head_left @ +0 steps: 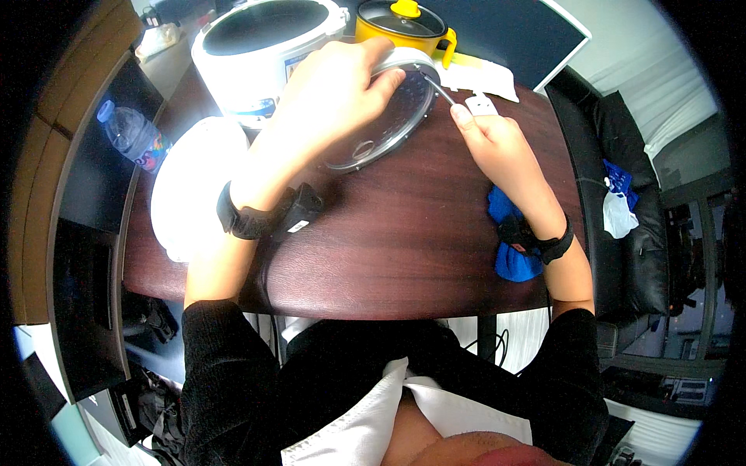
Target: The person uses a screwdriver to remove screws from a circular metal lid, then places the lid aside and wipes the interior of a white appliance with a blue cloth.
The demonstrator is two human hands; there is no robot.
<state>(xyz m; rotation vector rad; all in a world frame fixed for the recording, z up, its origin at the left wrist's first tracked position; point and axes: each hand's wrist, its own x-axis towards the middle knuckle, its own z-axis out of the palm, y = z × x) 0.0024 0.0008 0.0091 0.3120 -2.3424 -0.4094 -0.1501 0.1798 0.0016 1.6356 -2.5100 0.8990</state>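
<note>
My left hand is closed on a round, dark, see-through inner lid with a pale rim, holding it tilted up above the table. My right hand grips a thin metal tool, whose tip is at the lid's upper right rim; the tool's handle is mostly hidden by my fingers. A white appliance body with a dark inner bowl stands behind my left hand. A large white rounded piece, washed out by glare, lies beside my left forearm. A blue cloth is under my right wrist.
A yellow pot with a glass lid, a white sheet and a dark partition are at the back of the wooden table. A water bottle stands at left. A black sofa holding blue and white items is at right.
</note>
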